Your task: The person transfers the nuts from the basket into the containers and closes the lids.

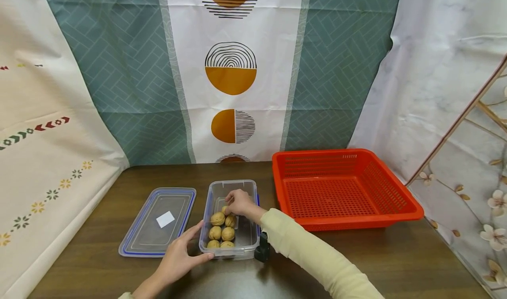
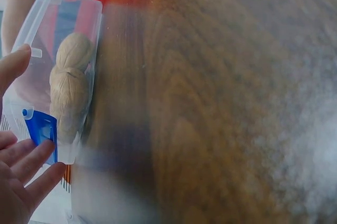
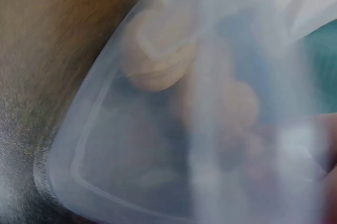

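A clear plastic container [image 1: 249, 241] with blue side latches stands on the table, several walnuts [image 1: 228, 234] lined up along its left side. My left hand [image 1: 176, 257] rests against its near left corner, thumb at the front rim, loosely extended fingers along the side. In the left wrist view those fingers touch the blue latch [image 2: 41, 129]. Reaching inside from the right, my right hand [image 1: 239, 202] pinches a walnut [image 1: 224, 209] at the far end of the group. The right wrist view looks through the blurred container wall at walnuts [image 3: 158, 61]; the fingertips are hidden there.
A clear lid [image 1: 144, 241] with a blue seal lies left of the container, a white square label [image 1: 165, 219] on it. To the right sits a red perforated basket [image 1: 348, 223]. Patterned cloths [image 1: 336, 70] hang behind and beside the brown table [image 1: 95, 228].
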`<act>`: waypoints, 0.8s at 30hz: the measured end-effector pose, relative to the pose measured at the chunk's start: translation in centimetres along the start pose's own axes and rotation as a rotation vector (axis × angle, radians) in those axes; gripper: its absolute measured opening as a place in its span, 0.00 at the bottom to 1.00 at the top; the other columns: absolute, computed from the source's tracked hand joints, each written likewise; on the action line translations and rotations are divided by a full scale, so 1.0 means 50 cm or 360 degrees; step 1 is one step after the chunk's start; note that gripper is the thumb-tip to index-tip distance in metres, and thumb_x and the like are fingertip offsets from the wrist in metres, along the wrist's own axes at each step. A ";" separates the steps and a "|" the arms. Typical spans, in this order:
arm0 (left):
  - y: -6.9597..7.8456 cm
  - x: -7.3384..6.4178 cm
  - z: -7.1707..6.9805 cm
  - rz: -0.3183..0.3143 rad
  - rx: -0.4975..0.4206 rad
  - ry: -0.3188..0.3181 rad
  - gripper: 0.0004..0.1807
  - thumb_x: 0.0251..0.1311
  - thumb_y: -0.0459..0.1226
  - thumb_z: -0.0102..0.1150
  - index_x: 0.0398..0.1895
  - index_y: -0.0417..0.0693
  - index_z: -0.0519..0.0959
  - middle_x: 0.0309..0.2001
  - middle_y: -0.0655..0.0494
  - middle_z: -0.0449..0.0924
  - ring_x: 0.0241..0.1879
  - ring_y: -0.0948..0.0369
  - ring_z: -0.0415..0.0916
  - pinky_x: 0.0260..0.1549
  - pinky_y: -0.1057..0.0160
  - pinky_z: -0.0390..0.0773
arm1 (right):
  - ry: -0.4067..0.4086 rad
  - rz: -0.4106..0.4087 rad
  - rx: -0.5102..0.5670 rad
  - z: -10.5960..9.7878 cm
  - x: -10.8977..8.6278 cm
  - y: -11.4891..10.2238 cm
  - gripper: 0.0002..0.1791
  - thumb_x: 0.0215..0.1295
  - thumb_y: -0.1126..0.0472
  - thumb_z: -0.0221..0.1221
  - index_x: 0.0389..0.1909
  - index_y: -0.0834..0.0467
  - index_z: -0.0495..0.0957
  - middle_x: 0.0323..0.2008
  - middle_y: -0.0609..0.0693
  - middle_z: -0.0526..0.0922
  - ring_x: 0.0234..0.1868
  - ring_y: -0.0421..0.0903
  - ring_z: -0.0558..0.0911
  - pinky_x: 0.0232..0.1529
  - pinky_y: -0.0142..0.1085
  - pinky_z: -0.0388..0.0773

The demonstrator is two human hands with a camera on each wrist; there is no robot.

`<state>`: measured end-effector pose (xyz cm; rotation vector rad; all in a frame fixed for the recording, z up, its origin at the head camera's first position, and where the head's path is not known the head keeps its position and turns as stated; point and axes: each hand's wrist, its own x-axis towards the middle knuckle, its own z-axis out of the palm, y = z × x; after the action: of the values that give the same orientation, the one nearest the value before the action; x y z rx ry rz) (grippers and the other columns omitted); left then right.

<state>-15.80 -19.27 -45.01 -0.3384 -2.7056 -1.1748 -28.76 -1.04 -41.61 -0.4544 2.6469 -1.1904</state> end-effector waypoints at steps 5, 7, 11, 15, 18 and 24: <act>0.004 0.002 0.001 0.0020 -0.0001 0.0004 0.46 0.36 0.51 0.72 0.62 0.45 0.67 0.56 0.48 0.72 0.48 0.53 0.74 0.39 0.57 0.79 | 0.0079 -0.0098 0.0071 -0.038 -0.034 -0.018 0.18 0.47 0.64 0.66 0.41 0.63 0.77 0.38 0.57 0.79 0.40 0.50 0.77 0.39 0.38 0.76; 0.004 0.002 0.001 0.0030 0.0008 0.0007 0.46 0.36 0.51 0.72 0.61 0.45 0.67 0.56 0.47 0.72 0.48 0.53 0.74 0.39 0.57 0.79 | 0.0099 -0.0121 0.0138 -0.051 -0.057 -0.021 0.20 0.48 0.62 0.66 0.44 0.63 0.76 0.41 0.58 0.78 0.43 0.51 0.76 0.42 0.40 0.76; 0.003 0.001 0.002 0.0034 0.0012 0.0016 0.46 0.36 0.50 0.72 0.62 0.44 0.67 0.57 0.46 0.71 0.49 0.52 0.74 0.38 0.57 0.79 | 0.0176 -0.0217 0.0181 -0.062 -0.116 -0.008 0.26 0.49 0.59 0.66 0.49 0.63 0.72 0.47 0.58 0.76 0.48 0.54 0.75 0.48 0.45 0.73; 0.001 0.001 0.002 0.0038 0.0026 0.0018 0.47 0.36 0.51 0.72 0.62 0.44 0.66 0.57 0.46 0.71 0.49 0.52 0.74 0.38 0.58 0.79 | 0.0246 -0.0311 0.0128 -0.055 -0.181 0.021 0.37 0.46 0.54 0.68 0.57 0.63 0.66 0.55 0.58 0.70 0.55 0.54 0.70 0.54 0.49 0.68; 0.000 0.002 0.002 0.0042 0.0043 0.0021 0.47 0.36 0.52 0.72 0.62 0.44 0.66 0.57 0.46 0.71 0.49 0.52 0.74 0.38 0.59 0.79 | 0.0247 -0.0342 0.0134 -0.044 -0.222 0.045 0.46 0.43 0.52 0.69 0.62 0.65 0.59 0.61 0.61 0.62 0.60 0.55 0.65 0.57 0.52 0.64; 0.000 0.004 0.001 0.0021 0.0056 0.0011 0.47 0.36 0.52 0.72 0.63 0.45 0.66 0.57 0.46 0.70 0.48 0.53 0.75 0.38 0.58 0.79 | 0.0281 -0.0394 0.0193 -0.028 -0.262 0.085 0.51 0.40 0.55 0.71 0.62 0.72 0.56 0.60 0.66 0.61 0.58 0.58 0.66 0.55 0.54 0.65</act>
<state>-15.97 -19.18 -45.00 -0.3457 -2.7100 -1.1217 -17.82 7.25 -43.13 -0.7018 2.7027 -1.5192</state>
